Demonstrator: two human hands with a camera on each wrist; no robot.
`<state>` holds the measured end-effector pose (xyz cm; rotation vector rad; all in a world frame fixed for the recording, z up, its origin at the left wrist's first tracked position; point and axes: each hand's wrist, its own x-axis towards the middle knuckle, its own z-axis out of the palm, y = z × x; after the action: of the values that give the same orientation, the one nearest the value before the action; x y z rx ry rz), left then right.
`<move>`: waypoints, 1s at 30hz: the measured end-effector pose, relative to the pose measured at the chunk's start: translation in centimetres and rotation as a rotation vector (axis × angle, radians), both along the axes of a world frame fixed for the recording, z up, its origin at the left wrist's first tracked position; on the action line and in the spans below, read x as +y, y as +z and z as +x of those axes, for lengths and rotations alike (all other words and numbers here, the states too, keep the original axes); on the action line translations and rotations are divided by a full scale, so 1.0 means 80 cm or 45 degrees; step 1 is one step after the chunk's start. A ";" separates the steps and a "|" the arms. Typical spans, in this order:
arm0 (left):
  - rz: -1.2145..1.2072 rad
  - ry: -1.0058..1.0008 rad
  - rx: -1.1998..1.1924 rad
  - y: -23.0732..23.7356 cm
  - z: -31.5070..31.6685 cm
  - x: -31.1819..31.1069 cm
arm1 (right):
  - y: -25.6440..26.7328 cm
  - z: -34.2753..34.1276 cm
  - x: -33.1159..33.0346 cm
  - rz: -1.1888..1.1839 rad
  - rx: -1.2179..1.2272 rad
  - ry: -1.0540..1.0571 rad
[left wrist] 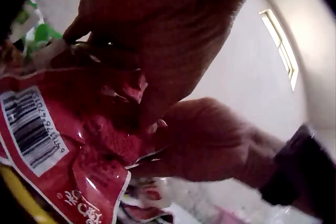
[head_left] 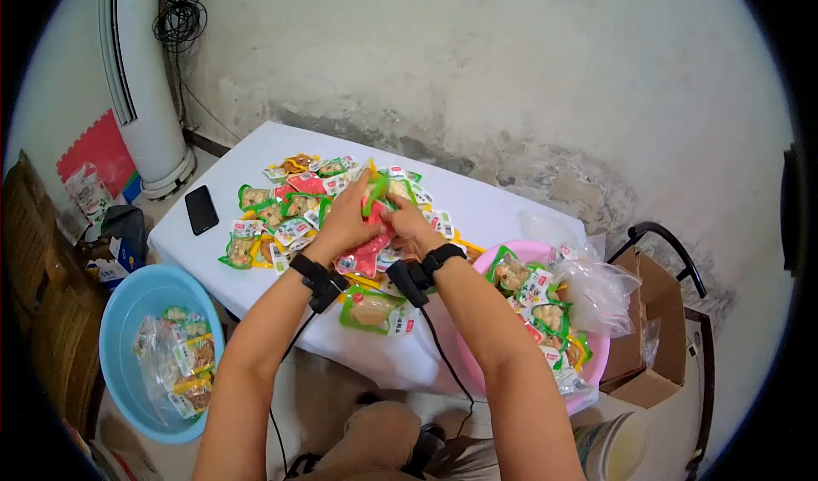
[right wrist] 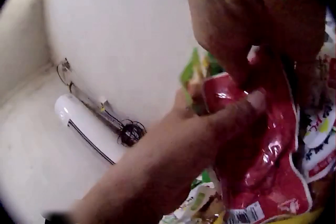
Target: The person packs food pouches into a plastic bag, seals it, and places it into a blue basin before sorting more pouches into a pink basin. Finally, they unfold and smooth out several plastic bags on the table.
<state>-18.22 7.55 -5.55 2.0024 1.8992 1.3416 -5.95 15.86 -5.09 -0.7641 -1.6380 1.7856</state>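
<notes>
Setting is looking like a makeshift workroom; evidence is not settling home versus shop. Patchy wall [head_left: 511, 72] is filling upper right; tall white cylinder [head_left: 146, 97] is standing upper left, coiled cable [head_left: 179, 23] hanging beside it. Food packets [head_left: 243, 247] are lying on a white table [head_left: 481, 207], mid-frame. Blue basin [head_left: 113, 336] is sitting lower left; pink basin [head_left: 600, 363] and cardboard box [head_left: 671, 336], lower right.
</notes>
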 end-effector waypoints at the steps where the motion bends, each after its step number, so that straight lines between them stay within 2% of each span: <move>1: -0.184 0.145 0.078 -0.006 0.013 -0.007 | -0.004 0.000 0.005 0.132 -0.291 -0.026; 2: -0.184 0.137 0.070 -0.011 0.022 -0.008 | -0.008 0.004 0.009 0.262 -0.586 -0.054; 3: -0.295 0.224 0.134 -0.014 0.030 -0.008 | -0.004 0.011 0.011 0.331 -0.693 -0.068; 4: -0.407 0.309 0.199 -0.015 0.036 -0.009 | 0.011 0.022 0.003 0.330 -0.700 -0.077; 6: -0.465 0.308 0.201 -0.022 0.041 -0.007 | 0.044 0.049 -0.006 0.378 -0.713 -0.009; 8: -0.261 0.273 0.138 -0.046 0.033 -0.003 | 0.069 0.085 0.001 0.413 -0.765 0.020; 10: -0.315 0.273 0.125 -0.036 0.032 -0.012 | 0.140 0.148 -0.057 0.227 -0.473 0.030; 13: -0.346 0.308 0.163 -0.026 0.034 -0.027 | 0.201 0.244 -0.110 0.231 -0.372 0.020; 17: -0.266 0.328 0.270 -0.006 0.070 -0.048 | 0.194 0.361 -0.154 0.245 -0.449 -0.196; 18: -0.263 0.313 0.280 -0.006 0.081 -0.048 | 0.179 0.388 -0.161 0.183 -0.588 -0.244; 19: -0.133 0.170 0.287 -0.009 0.091 -0.047 | 0.164 0.413 -0.165 0.121 -0.727 -0.288; 20: -0.006 0.026 0.293 -0.010 0.103 -0.049 | 0.146 0.439 -0.167 0.117 -0.720 -0.300; 21: -0.013 -0.095 0.215 0.012 0.139 -0.069 | 0.122 0.465 -0.164 0.115 -0.807 -0.359; 23: -0.140 -0.554 0.106 0.013 0.187 -0.083 | 0.063 0.512 -0.145 0.104 -0.888 -0.426; 24: -0.226 -0.753 0.130 0.020 0.214 -0.091 | 0.027 0.534 -0.128 0.314 -1.108 -0.364; 25: -0.311 -0.949 0.154 0.028 0.238 -0.098 | 0.019 0.539 -0.127 0.529 -1.323 -0.295; 26: -0.311 -0.953 0.161 0.031 0.258 -0.101 | 0.012 0.546 -0.125 0.527 -1.318 -0.302; 28: -0.485 -0.994 0.463 0.035 0.288 -0.105 | 0.028 0.517 -0.143 0.654 -1.515 -0.214; 30: -0.523 -0.980 0.540 0.025 0.301 -0.089 | 0.043 0.497 -0.159 0.591 -1.444 -0.179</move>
<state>5.88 0.46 -3.52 2.4858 1.1189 0.3305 33.79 3.16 -1.66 -1.7602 -2.4399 0.7477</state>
